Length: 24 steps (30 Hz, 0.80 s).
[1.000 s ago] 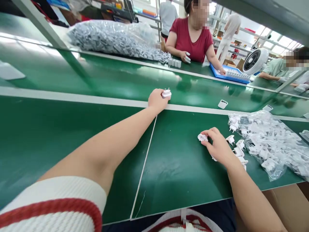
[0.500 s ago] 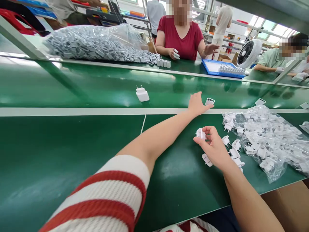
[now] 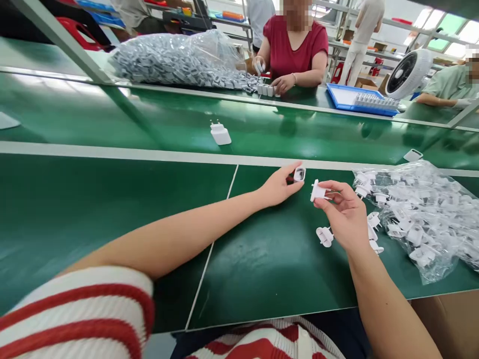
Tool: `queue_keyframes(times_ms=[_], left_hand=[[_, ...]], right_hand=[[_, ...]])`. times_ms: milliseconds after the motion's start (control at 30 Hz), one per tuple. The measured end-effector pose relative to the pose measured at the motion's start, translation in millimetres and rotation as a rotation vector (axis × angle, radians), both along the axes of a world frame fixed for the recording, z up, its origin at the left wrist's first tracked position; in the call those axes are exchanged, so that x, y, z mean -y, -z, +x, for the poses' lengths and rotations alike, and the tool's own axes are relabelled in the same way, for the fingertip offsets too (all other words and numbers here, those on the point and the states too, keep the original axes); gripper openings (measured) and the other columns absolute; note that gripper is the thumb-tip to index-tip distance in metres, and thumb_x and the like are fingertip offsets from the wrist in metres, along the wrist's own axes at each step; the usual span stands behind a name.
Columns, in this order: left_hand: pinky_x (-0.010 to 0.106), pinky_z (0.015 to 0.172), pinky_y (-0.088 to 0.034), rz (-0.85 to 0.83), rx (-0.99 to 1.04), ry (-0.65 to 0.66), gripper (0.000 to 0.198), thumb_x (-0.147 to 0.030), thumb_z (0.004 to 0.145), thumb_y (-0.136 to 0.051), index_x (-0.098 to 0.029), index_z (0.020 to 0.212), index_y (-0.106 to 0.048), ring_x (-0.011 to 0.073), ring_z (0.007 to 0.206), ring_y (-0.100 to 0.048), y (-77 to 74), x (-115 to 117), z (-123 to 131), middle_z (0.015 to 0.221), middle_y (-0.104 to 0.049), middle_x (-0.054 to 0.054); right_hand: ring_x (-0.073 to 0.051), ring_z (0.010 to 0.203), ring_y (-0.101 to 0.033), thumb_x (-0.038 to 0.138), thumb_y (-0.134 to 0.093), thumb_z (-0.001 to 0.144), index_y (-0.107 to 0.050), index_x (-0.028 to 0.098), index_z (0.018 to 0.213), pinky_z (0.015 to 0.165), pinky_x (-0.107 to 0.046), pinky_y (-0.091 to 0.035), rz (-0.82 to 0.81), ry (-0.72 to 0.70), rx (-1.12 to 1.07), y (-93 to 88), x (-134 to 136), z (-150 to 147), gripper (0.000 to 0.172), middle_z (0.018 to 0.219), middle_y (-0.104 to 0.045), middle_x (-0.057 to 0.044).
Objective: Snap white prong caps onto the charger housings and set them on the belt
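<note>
My left hand (image 3: 280, 185) is closed on a white charger housing (image 3: 299, 174), its open end facing my other hand. Just to the right, my right hand (image 3: 342, 209) pinches a white plug cover (image 3: 318, 191) between thumb and fingers, pins pointing back toward the palm. A small gap separates the two parts. Another loose plug cover (image 3: 325, 237) lies on the green table below my right hand. More of them (image 3: 373, 219) are partly hidden behind that hand.
A clear bag of plug covers (image 3: 422, 209) lies at the right. On the green belt (image 3: 168, 119) sit a white charger (image 3: 220, 133) and another housing (image 3: 413, 155). Across it are a large bag of grey parts (image 3: 172, 60), a blue tray (image 3: 337, 97), a fan (image 3: 407, 75) and a co-worker (image 3: 295, 45).
My left hand has taken the housing from the belt and drawn it back toward my right hand. The plug cover in my right hand has turned. The co-worker's hands have moved to the grey parts.
</note>
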State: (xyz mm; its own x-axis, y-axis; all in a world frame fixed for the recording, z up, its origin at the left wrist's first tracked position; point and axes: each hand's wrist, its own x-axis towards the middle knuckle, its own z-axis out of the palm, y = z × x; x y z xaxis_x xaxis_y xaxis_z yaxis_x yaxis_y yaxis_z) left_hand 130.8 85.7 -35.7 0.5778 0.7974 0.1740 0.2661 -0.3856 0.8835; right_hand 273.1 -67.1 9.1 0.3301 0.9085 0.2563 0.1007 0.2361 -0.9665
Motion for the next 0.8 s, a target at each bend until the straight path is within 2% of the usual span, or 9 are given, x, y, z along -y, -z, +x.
queue_keyframes(times_ms=[133,233,300,367,433,500,600,733,800], left_hand=[[0.041,0.116,-0.047,-0.107,-0.039,0.184,0.077,-0.031,0.093,-0.059,-0.022,0.163,-0.028,0.0237,0.131,-0.060,-0.3,62.0,-81.3,0.154,-0.055,0.011],[0.044,0.125,-0.036,-0.136,-0.092,0.303,0.077,-0.026,0.095,-0.055,-0.025,0.165,-0.023,0.0228,0.142,-0.053,-6.5,94.6,-104.5,0.160,-0.050,0.009],[0.045,0.129,-0.030,-0.139,-0.074,0.313,0.078,-0.025,0.095,-0.055,-0.025,0.165,-0.021,0.0231,0.148,-0.047,-8.2,104.9,-107.8,0.164,-0.045,0.009],[0.046,0.126,-0.035,-0.141,-0.018,0.239,0.079,-0.030,0.092,-0.064,-0.023,0.161,-0.027,0.0253,0.146,-0.048,-7.3,108.1,-107.3,0.163,-0.044,0.013],[0.044,0.116,-0.046,-0.136,0.035,0.144,0.070,-0.036,0.086,-0.074,-0.018,0.147,-0.045,0.0267,0.134,-0.058,-5.6,107.7,-106.3,0.151,-0.053,0.016],[0.041,0.104,-0.053,-0.115,0.062,0.106,0.049,-0.038,0.086,-0.076,-0.017,0.126,-0.059,0.0243,0.116,-0.065,-4.9,106.3,-105.7,0.129,-0.065,0.013],[0.036,0.095,-0.053,-0.069,0.077,0.179,0.028,-0.034,0.092,-0.068,-0.018,0.115,-0.066,0.0205,0.103,-0.066,-6.2,105.1,-105.6,0.112,-0.069,0.007],[0.033,0.099,-0.050,-0.073,0.083,0.270,0.034,-0.031,0.091,-0.068,-0.018,0.122,-0.066,0.0206,0.110,-0.067,-9.5,104.7,-105.8,0.119,-0.072,0.007],[0.032,0.095,-0.051,-0.113,0.073,0.250,0.034,-0.034,0.090,-0.069,-0.017,0.119,-0.068,0.0208,0.106,-0.068,-10.9,104.4,-105.7,0.116,-0.074,0.006]], right_hand=[[-0.017,0.089,-0.065,0.024,-0.076,0.081,-0.070,0.031,0.120,0.066,-0.027,-0.062,-0.058,-0.064,0.076,1.5,5.3,-5.1,0.039,0.106,-0.068,-0.002],[-0.016,0.088,-0.066,0.025,-0.077,0.084,-0.073,0.029,0.109,0.059,-0.022,-0.059,-0.095,-0.186,0.123,-0.8,12.1,-9.7,0.025,0.101,-0.070,-0.002],[-0.014,0.081,-0.066,0.025,-0.075,0.089,-0.073,0.028,0.102,0.053,-0.020,-0.056,-0.094,-0.258,0.178,-3.1,16.4,-12.5,0.014,0.101,-0.070,-0.002],[-0.013,0.074,-0.066,0.023,-0.073,0.092,-0.073,0.027,0.104,0.053,-0.022,-0.057,-0.072,-0.305,0.230,-4.9,19.2,-14.8,0.012,0.101,-0.068,-0.002],[-0.015,0.082,-0.070,0.021,-0.071,0.093,-0.074,0.028,0.106,0.064,-0.028,-0.063,-0.019,-0.337,0.296,-5.2,19.7,-16.2,0.014,0.106,-0.067,-0.003],[-0.020,0.098,-0.070,0.021,-0.075,0.092,-0.074,0.028,0.106,0.081,-0.037,-0.065,0.058,-0.344,0.394,-3.9,18.5,-16.7,0.016,0.113,-0.065,-0.005],[-0.022,0.104,-0.068,0.019,-0.079,0.088,-0.075,0.029,0.103,0.088,-0.040,-0.062,0.180,-0.287,0.590,-1.2,17.1,-17.0,0.018,0.112,-0.067,-0.005],[-0.021,0.096,-0.071,0.014,-0.079,0.087,-0.070,0.030,0.122,0.081,-0.038,-0.062,0.176,-0.255,0.627,-3.1,22.9,-20.9,0.039,0.114,-0.073,-0.004],[-0.023,0.095,-0.073,0.012,-0.080,0.086,-0.071,0.030,0.119,0.078,-0.038,-0.061,0.176,-0.259,0.669,-7.1,26.7,-24.6,0.038,0.110,-0.076,-0.004]])
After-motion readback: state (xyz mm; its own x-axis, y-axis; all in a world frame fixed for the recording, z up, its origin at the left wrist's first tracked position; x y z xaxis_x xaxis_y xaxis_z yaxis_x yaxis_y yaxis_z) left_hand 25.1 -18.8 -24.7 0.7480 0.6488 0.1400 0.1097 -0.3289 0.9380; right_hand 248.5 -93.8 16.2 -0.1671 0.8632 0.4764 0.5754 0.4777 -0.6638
